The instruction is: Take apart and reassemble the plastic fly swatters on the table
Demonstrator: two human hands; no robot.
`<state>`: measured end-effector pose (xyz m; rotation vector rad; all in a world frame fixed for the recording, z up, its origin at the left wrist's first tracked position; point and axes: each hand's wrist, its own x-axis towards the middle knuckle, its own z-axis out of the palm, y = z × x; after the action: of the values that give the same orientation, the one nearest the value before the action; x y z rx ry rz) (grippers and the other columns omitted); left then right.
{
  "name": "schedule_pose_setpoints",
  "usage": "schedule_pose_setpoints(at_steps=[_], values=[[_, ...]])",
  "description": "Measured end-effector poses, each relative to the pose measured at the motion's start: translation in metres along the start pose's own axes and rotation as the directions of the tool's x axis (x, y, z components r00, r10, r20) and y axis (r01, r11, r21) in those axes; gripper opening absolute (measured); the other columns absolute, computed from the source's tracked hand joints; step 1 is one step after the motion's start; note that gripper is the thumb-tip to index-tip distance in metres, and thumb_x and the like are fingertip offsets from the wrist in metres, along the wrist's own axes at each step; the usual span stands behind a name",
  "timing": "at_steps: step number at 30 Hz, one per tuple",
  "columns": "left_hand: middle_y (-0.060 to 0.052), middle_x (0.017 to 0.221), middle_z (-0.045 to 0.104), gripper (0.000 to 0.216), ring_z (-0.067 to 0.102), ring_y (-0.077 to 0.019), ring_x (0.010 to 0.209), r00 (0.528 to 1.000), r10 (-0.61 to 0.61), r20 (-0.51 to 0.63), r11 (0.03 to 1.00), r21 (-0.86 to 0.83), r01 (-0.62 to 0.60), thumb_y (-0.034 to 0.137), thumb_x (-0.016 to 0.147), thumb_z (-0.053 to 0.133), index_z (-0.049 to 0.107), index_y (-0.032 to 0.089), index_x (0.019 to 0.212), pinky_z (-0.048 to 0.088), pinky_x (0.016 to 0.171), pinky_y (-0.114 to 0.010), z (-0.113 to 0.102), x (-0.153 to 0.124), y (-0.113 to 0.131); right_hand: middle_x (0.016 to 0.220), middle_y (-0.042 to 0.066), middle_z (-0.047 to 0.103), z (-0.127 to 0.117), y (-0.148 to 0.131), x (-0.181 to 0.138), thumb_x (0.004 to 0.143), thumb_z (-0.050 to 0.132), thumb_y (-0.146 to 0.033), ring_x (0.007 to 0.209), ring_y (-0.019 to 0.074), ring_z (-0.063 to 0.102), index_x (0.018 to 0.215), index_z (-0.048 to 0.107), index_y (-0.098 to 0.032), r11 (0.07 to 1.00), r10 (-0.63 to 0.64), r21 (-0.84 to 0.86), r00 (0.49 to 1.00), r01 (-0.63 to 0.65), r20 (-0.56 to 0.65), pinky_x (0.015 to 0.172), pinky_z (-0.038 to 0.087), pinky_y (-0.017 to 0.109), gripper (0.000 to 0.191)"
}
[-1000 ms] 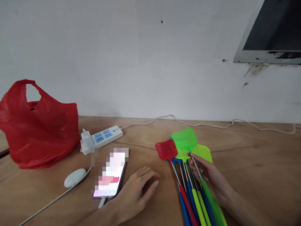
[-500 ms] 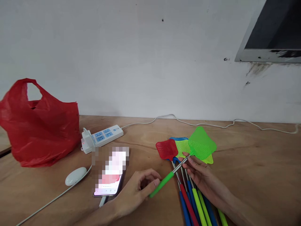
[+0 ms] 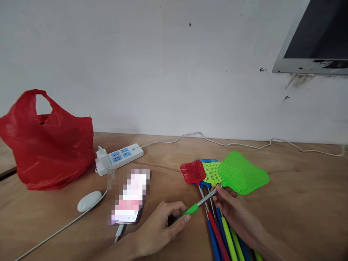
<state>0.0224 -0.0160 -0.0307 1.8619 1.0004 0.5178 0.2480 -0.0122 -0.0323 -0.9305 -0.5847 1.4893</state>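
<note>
A green fly swatter (image 3: 243,174) is held slanting above the table, its mesh head up to the right. Around its green handle my left hand (image 3: 165,224) is closed, thumb and fingers pinching it. Close below the head, my right hand (image 3: 235,212) pinches the metal rod. Beneath lies a pile of several fly swatters side by side, handles toward me: a red fly swatter (image 3: 192,172), a yellow-green fly swatter (image 3: 211,172) and blue ones, whose heads are partly covered. My right hand and forearm hide some of their rods and handles.
On the left stands a red plastic bag (image 3: 54,152). Next to it are a white power strip (image 3: 127,154) with a plug in it, a phone (image 3: 130,199) with a blurred screen, and a white mouse-shaped object (image 3: 89,201). A white cable (image 3: 233,145) runs along the wall.
The green swatter has come nearer, its head now lower and farther right. My left hand has closed on its handle, and my right hand's fingers have drawn together on the rod.
</note>
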Motion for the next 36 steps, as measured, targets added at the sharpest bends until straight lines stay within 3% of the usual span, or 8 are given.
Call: schedule_pose_setpoints(at_steps=[4, 8, 12, 16, 26, 36], values=[[0.009, 0.050, 0.042, 0.044, 0.040, -0.0087, 0.044, 0.999, -0.025, 0.039, 0.995, -0.100, 0.029, 0.061, 0.097, 0.042, 0.046, 0.021, 0.079, 0.030, 0.046, -0.019, 0.005, 0.000, -0.001, 0.071, 0.000, 0.068, 0.004, -0.002, -0.004, 0.053, 0.095, -0.039, 0.061, 0.0109, 0.061, 0.073, 0.078, -0.020, 0.996, -0.048, -0.079, 0.998, 0.050, 0.035, 0.054, 0.052, 0.019, 0.032], [0.009, 0.050, 0.043, 0.051, 0.040, -0.0083, 0.043, 0.999, -0.005, 0.046, 0.991, -0.133, 0.011, 0.068, 0.095, 0.040, 0.045, 0.021, 0.077, 0.031, 0.045, -0.018, 0.007, -0.001, -0.002, 0.076, 0.003, 0.072, 0.002, -0.001, -0.007, 0.063, 0.089, -0.045, 0.065, 0.0145, 0.064, 0.079, 0.077, -0.020, 0.968, -0.100, -0.217, 0.989, 0.122, 0.112, 0.058, 0.053, 0.023, 0.032], [0.009, 0.049, 0.043, 0.054, 0.039, -0.0080, 0.043, 0.999, 0.016, 0.049, 0.989, -0.146, -0.008, 0.071, 0.094, 0.038, 0.047, 0.020, 0.078, 0.031, 0.046, -0.019, 0.007, -0.002, -0.002, 0.083, 0.005, 0.075, -0.001, 0.003, -0.011, 0.073, 0.080, -0.049, 0.068, 0.0178, 0.067, 0.089, 0.075, -0.022, 0.906, -0.063, -0.397, 0.973, 0.148, 0.221, 0.065, 0.056, 0.030, 0.033], [0.009, 0.048, 0.040, 0.054, 0.037, -0.0087, 0.043, 0.997, -0.004, 0.074, 0.990, -0.141, 0.014, 0.069, 0.095, 0.038, 0.050, 0.020, 0.077, 0.028, 0.044, -0.019, 0.008, -0.002, -0.003, 0.071, 0.003, 0.072, -0.001, 0.003, -0.014, 0.075, 0.074, -0.056, 0.068, 0.0217, 0.068, 0.085, 0.072, -0.023, 0.821, -0.035, -0.537, 0.955, 0.196, 0.295, 0.069, 0.056, 0.036, 0.034], [0.008, 0.048, 0.041, 0.051, 0.038, -0.0094, 0.044, 0.994, -0.012, 0.104, 0.997, -0.074, 0.020, 0.064, 0.098, 0.035, 0.047, 0.021, 0.073, 0.033, 0.049, -0.020, 0.006, -0.001, 0.001, 0.069, 0.001, 0.069, -0.016, 0.008, -0.004, 0.079, 0.071, -0.053, 0.066, 0.0218, 0.064, 0.085, 0.071, -0.025, 0.763, -0.065, -0.597, 0.948, 0.249, 0.313, 0.070, 0.052, 0.038, 0.029], [0.007, 0.050, 0.039, 0.056, 0.033, -0.0084, 0.044, 0.990, 0.001, 0.139, 0.995, -0.102, 0.013, 0.069, 0.096, 0.034, 0.042, 0.021, 0.068, 0.026, 0.043, -0.020, -0.002, -0.001, 0.004, 0.065, 0.000, 0.065, -0.019, 0.006, 0.001, 0.078, 0.074, -0.051, 0.063, 0.0204, 0.061, 0.082, 0.071, -0.023, 0.837, -0.156, -0.484, 0.959, 0.256, 0.238, 0.071, 0.050, 0.036, 0.028]])
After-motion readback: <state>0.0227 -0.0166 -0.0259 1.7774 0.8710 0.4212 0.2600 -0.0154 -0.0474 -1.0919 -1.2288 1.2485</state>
